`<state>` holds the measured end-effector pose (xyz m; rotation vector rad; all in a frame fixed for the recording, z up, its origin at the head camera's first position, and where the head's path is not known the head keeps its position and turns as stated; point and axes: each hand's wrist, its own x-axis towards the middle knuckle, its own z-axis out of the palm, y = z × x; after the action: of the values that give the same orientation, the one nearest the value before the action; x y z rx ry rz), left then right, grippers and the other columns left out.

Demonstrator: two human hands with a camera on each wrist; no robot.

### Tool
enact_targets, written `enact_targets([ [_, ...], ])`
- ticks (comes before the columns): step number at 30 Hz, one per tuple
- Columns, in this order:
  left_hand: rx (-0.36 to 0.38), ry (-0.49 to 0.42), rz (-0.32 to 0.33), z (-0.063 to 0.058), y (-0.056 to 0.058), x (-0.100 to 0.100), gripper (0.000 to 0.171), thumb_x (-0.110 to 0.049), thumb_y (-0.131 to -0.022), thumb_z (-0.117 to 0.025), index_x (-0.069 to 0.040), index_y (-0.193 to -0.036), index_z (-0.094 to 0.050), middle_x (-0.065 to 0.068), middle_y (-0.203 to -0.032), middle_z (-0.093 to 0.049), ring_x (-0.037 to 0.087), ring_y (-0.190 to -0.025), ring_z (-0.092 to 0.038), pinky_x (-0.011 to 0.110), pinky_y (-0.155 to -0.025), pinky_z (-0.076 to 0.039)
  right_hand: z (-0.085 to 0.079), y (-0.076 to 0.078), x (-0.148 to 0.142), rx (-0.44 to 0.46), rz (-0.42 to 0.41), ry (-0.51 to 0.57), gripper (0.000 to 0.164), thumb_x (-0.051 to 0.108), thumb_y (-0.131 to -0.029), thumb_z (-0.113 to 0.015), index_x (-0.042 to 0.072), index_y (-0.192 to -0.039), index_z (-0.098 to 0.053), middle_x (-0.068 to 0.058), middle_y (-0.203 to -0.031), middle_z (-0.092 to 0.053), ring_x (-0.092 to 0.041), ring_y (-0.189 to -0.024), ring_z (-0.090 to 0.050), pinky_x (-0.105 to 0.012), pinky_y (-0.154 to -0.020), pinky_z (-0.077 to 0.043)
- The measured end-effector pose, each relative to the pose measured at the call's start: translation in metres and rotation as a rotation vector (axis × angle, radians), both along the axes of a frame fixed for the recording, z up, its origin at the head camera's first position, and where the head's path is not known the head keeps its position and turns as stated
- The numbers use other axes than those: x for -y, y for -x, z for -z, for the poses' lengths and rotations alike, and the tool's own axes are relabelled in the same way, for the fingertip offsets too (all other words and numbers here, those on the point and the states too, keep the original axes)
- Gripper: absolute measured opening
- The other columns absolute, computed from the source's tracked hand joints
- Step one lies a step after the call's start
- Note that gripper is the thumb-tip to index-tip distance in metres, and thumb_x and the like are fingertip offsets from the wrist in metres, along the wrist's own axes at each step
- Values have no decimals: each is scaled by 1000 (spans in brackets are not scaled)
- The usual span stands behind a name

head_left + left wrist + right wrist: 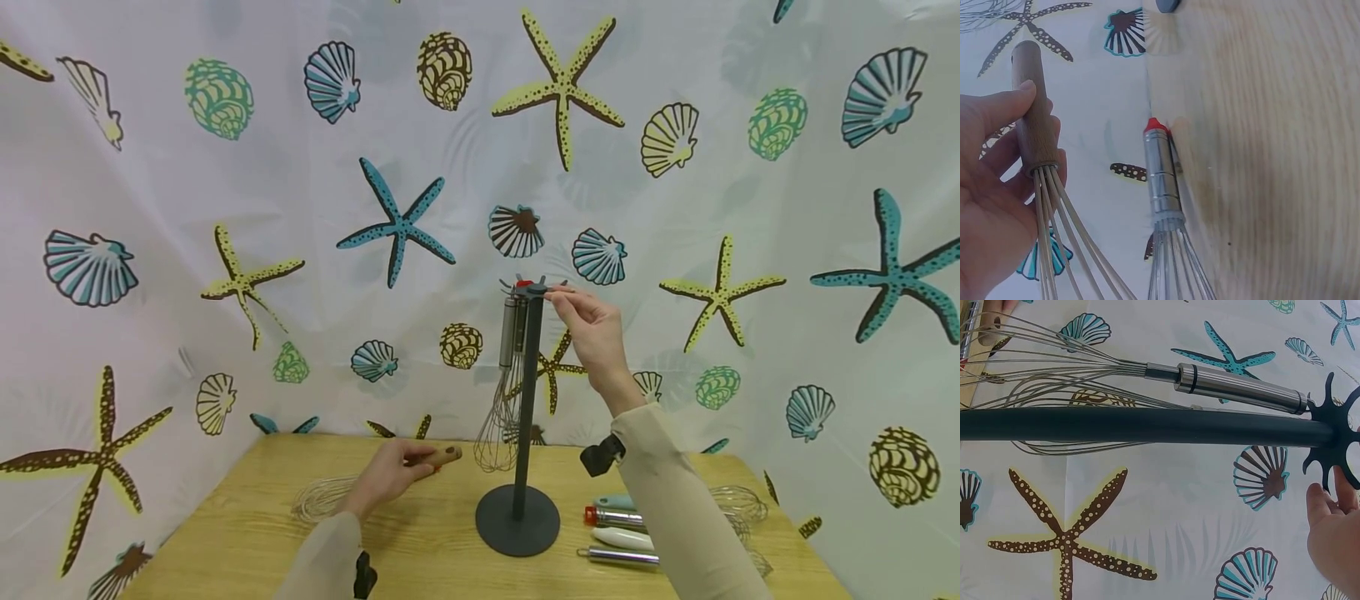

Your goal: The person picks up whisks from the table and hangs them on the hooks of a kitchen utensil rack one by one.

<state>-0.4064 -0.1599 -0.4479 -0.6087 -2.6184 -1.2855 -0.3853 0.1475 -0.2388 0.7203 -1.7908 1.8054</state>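
My left hand (390, 475) grips a whisk by its wooden handle (1035, 112), low over the table's left side. Close by that hand lies another whisk (1163, 172) with a silver handle and a red end. With thumb and fingertips my right hand (596, 333) pinches a hook at the top of the dark whisk stand (528, 400). The hooked top (1335, 428) shows at the edge of the right wrist view. On the stand's left side hangs a silver-handled whisk (1241, 387), and a second whisk hangs partly hidden behind the pole, with a red end at the top.
The stand's round base (517, 533) sits mid-table. Under my right forearm lie several whisks, including one with a white handle (622, 538), a silver one (618, 557) and a mint one (615, 502). A patterned curtain (480, 150) encloses the wooden table (442, 567).
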Motion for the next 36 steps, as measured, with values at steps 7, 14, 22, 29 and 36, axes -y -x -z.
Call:
enact_targets([
  [7,-4,-35,-29,-14,-3,-6,29,-7,-92,-67,-5,-121,-69,12,-112,-70,18,-85,-61,26,-64,-47,0,0,1,-11,0,-6,33,15,-98,-61,-11,-118,-65,-16,-130,-59,-16,-127,-52,-30,-105,-45],
  [14,-65,-58,-69,-24,-7,-11,28,-8,-93,-67,-8,-121,-69,8,-112,-70,15,-92,-63,29,-73,-49,1,1,3,-8,-2,-5,32,16,-98,-61,-10,-116,-66,-11,-127,-61,-15,-125,-52,-32,-105,-44],
  [22,-137,-112,-94,-35,-11,-16,32,-13,-97,-62,-9,-129,-64,9,-114,-69,17,-91,-61,35,-80,-50,2,1,2,-12,-12,2,32,14,-98,-60,-12,-117,-65,-17,-130,-59,-15,-126,-51,-33,-105,-44],
  [29,-188,-189,-109,-44,-15,-20,31,-15,-97,-62,-8,-127,-65,9,-113,-69,21,-99,-61,40,-87,-52,2,1,2,-7,-5,6,32,13,-98,-61,-12,-118,-65,-17,-130,-59,-15,-128,-50,-33,-107,-43],
  [36,-177,-250,-112,-54,-16,-25,34,-19,-98,-61,-9,-131,-63,9,-115,-69,21,-104,-62,40,-89,-52,1,-2,2,-7,0,5,33,15,-98,-61,-11,-117,-65,-13,-127,-60,-14,-125,-51,-35,-107,-42],
])
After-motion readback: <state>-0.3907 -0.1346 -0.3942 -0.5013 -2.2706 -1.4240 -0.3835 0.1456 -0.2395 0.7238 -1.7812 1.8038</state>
